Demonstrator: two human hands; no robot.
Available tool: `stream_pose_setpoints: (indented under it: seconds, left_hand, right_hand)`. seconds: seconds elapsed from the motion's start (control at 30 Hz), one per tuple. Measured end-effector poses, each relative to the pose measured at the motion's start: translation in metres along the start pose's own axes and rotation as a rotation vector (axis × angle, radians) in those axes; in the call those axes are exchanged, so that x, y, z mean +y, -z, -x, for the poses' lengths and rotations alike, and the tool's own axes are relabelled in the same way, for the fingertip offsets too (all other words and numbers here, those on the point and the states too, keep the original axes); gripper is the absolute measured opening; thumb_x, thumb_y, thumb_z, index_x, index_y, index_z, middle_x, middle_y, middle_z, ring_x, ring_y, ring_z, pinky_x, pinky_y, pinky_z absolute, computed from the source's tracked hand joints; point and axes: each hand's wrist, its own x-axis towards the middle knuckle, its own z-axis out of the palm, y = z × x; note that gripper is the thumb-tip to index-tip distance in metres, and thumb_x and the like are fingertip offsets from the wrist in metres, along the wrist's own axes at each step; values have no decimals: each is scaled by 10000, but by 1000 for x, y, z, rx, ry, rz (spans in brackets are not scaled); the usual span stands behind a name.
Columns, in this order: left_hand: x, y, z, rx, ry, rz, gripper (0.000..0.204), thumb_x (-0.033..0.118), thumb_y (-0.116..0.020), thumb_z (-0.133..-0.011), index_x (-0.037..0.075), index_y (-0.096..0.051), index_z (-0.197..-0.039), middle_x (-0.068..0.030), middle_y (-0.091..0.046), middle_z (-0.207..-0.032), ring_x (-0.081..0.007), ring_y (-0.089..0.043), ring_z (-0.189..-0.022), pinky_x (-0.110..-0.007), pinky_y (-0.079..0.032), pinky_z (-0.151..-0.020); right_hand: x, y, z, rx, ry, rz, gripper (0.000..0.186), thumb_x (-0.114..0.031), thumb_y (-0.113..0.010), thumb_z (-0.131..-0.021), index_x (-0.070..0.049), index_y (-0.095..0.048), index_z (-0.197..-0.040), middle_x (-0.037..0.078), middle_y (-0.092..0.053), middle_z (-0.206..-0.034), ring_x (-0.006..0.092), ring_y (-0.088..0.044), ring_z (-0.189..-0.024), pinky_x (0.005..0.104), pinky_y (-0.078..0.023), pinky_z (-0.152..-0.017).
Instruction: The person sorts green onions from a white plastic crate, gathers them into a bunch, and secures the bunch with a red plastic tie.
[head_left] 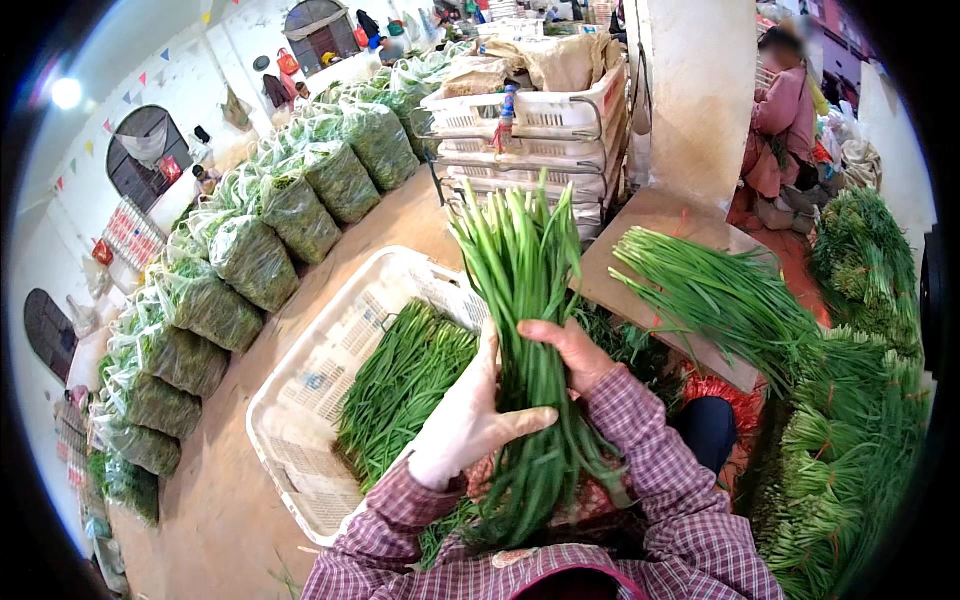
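Both my hands hold one thick bunch of long green chives (pixel 525 300) upright in front of me, its tips fanning out at the top. My left hand (pixel 465 415), in a pale glove, wraps the stems from the left. My right hand (pixel 570 350), bare, grips them from the right. Just left of the bunch a white plastic crate (pixel 300 400) lies on the floor with a layer of chives (pixel 400 385) in it.
Loose chives (pixel 710 290) lie on a brown board at right, with tied bundles (pixel 850 460) piled beside it. Clear bags of greens (pixel 250 260) line the left. Stacked white crates (pixel 540 130) stand behind. A person in pink (pixel 785 120) sits at the far right.
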Motion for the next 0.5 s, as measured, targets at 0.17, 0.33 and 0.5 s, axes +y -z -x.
stream_pose_setpoints:
  seconds: [0.17,0.33,0.5]
  left_hand:
    - [10,57,16,-13,225,433,700,303,-777,-754,-14,-509,-1317,-128,-702,-893,-181,-677,-738,-276,-547,-675]
    - [-62,52,-13,34,-66,790,1037,613,-740,-685,-8,-351,-1419,-190,-521,-1303,-262,-514,-1187,-423,-423,-982]
    - [-95,21,-14,249,-126,1248,911,606,-718,-700,78,-421,-1380,-119,-509,-1346,-268,-512,-1206,-467,-422,-1040]
  right_hand:
    - [-39,27,10,-172,-205,6,485,-368,-664,-828,-15,-594,-1152,72,-672,-927,144,-666,-744,285,-571,-672]
    - [-22,22,18,-196,-88,383,752,-443,-709,-721,4,-499,-1288,139,-625,-1094,230,-617,-986,358,-504,-904]
    - [22,-6,43,-310,-141,410,817,-327,-765,-728,6,-396,-1377,159,-534,-1287,251,-517,-1170,362,-403,-1020]
